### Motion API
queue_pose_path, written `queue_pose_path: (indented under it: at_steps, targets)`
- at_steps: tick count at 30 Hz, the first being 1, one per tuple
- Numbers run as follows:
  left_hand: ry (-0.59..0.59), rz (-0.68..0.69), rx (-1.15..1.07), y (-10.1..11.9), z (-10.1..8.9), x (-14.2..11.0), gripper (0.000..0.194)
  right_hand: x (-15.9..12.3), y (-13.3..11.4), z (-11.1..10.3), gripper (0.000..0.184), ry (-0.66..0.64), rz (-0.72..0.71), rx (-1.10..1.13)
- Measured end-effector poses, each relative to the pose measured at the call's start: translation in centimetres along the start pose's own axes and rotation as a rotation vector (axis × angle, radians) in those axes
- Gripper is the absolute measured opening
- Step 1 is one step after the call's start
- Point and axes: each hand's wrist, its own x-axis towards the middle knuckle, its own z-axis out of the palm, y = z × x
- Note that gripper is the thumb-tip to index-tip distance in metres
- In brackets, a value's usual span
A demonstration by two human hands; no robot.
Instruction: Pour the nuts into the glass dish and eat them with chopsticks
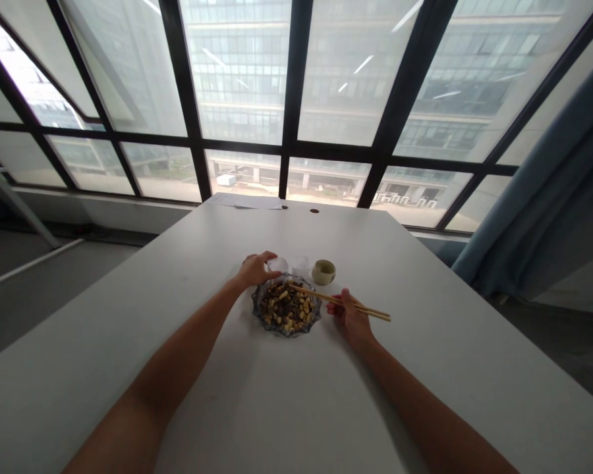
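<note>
A scalloped glass bowl (258, 315) holds a mix of nuts or seeds and darker pieces, too small to name for sure. My right hand (352, 319) grips a pair of chopsticks (373, 311) to the bowl's right, their tips over the far part of the mix. Beyond the bowl's rim, my left hand (257, 268) has thumb and fingers around the side of a small white cup (279, 265). A second small white cup (300, 264) stands just right of it, and a greenish ceramic cup (323, 272) comes after that.
The white table (237, 395) stretches away to a wall of windows. Papers (247, 201) lie at its far edge, near two dark round spots (315, 210). A blue curtain (538, 158) hangs at the right, and a white table leg (27, 210) shows at the left.
</note>
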Motion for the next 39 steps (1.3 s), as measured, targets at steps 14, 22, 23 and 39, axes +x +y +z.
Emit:
queue_pose_path:
  at_steps: [14, 22, 23, 39]
  targets:
    - [0.011, -0.029, 0.006, 0.92, -0.64, -0.56, 0.055, -0.25, -0.39, 0.12, 0.059, -0.025, -0.037, -0.057]
    - [-0.004, 0.013, -0.045, 0.62, -0.72, -0.35, 0.053, -0.29, -0.12, 0.11, 0.059, 0.001, -0.048, -0.057]
    - [-0.008, 0.017, -0.046, 0.60, -0.73, -0.30, 0.053, -0.30, -0.11, 0.10, 0.059, 0.002, -0.051, -0.058]
    - [-0.035, 0.000, -0.023, 0.63, -0.56, -0.22, 0.063, -1.00, -0.66, 0.32, 0.057, -0.008, -0.063, -0.112]
